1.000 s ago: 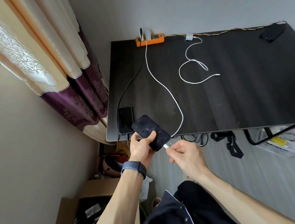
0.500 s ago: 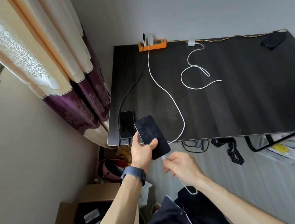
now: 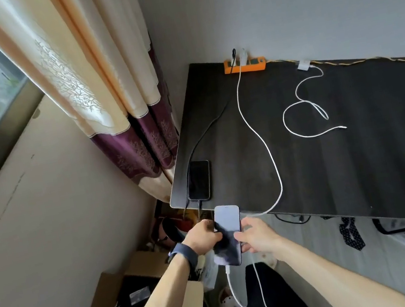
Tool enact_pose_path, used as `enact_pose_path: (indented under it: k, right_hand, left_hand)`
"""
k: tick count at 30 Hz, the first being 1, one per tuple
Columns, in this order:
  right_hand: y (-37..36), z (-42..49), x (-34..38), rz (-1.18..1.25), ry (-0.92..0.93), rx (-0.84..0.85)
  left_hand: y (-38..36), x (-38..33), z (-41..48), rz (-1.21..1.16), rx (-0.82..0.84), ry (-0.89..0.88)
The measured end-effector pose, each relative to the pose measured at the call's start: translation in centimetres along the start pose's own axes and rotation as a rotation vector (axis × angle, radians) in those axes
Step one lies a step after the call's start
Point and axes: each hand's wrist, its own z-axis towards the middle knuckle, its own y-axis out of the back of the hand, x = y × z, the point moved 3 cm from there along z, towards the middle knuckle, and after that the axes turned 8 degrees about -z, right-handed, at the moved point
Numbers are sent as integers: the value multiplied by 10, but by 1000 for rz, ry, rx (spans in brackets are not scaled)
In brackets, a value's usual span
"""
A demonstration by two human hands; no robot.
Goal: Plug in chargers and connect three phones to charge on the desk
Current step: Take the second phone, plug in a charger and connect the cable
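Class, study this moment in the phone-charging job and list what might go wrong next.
1. The lit phone, held by left hand and right hand, is off the dark desk; it may drop.
2. Its long white cable loops below; it could snag.
3. The dark phone lies near the edge.

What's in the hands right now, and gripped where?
A phone, held by both: left hand on its left long edge, right hand on its right edge. A white cable is plugged into its bottom end.

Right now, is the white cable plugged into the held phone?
Plugged in: the white cable's connector sits in the bottom edge of the phone.
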Motion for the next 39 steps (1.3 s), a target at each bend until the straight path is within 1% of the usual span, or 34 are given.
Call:
enact_pose_path:
  k: [3,5,8,12,14,16,19,21,23,26,29,39]
  right_hand:
    - [17,31,10,-111,40,-69]
    - [31,55,12,-76,6,-98]
    - [54,91,18,45,-51,-147]
    - [79,127,29,184,-121,-144]
    - [90,147,31,183,-132,-139]
    - [96,157,34,120,-133,-125]
    - [104,170,34,-95,-111,-129]
    - [107,175,31,-280,-103,-158]
    - [108,179,29,-386,-100,-202]
    - [107,176,37,-425,-77,-260]
    - [103,174,44,-445,-73,-278]
    - [93,169,42,-357,-136,-304]
  left_hand:
    - [18,-14,25,186,-189,-56]
    - [26,-23,41,297,-266,-91]
    - [25,-35,61,428,-281,-111]
    - [22,-37,81,628,-270,-80]
    - [24,-37,92,668,-297,-61]
    - [28,-34,101,720,-339,-69]
    - [33,-27,115,741,-315,-77]
    - [35,-20,122,743,-260,-71]
    - [36,-17,125,738,-231,-64]
    - [37,-16,125,731,-220,-72]
    - [39,-17,124,727,-199,-63]
    - [37,-19,122,715,-187,-61]
